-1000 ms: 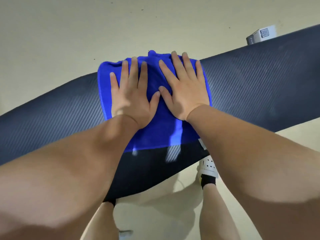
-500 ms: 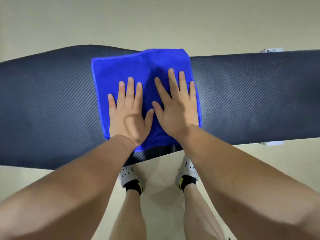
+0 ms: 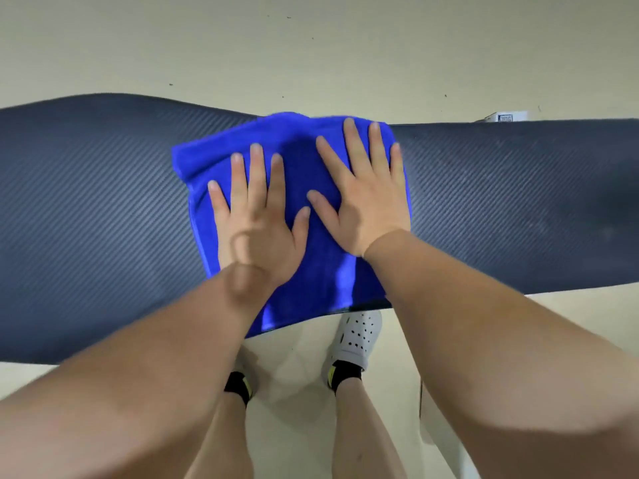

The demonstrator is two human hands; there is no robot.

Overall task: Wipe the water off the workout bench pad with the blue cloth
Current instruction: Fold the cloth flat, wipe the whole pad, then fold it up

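Note:
The dark blue textured workout bench pad (image 3: 96,209) runs across the view from left to right. The blue cloth (image 3: 301,160) lies spread across its width at the middle. The cloth's near edge hangs a little over the pad's near side, and its far left edge is rumpled. My left hand (image 3: 257,233) presses flat on the cloth's left half, fingers spread. My right hand (image 3: 366,205) presses flat on the right half, with its fingertips near the pad's far edge. Neither hand grips the cloth. I cannot make out any water on the pad.
Beige floor (image 3: 311,46) lies beyond and below the pad. A small white box (image 3: 506,116) peeks over the pad's far edge at the right. My feet stand under the near edge; a white perforated shoe (image 3: 356,337) shows.
Both flat hands have slid along with the cloth. The right hand now reaches further toward the far edge than the left. The cloth's near edge now overhangs the pad's near side.

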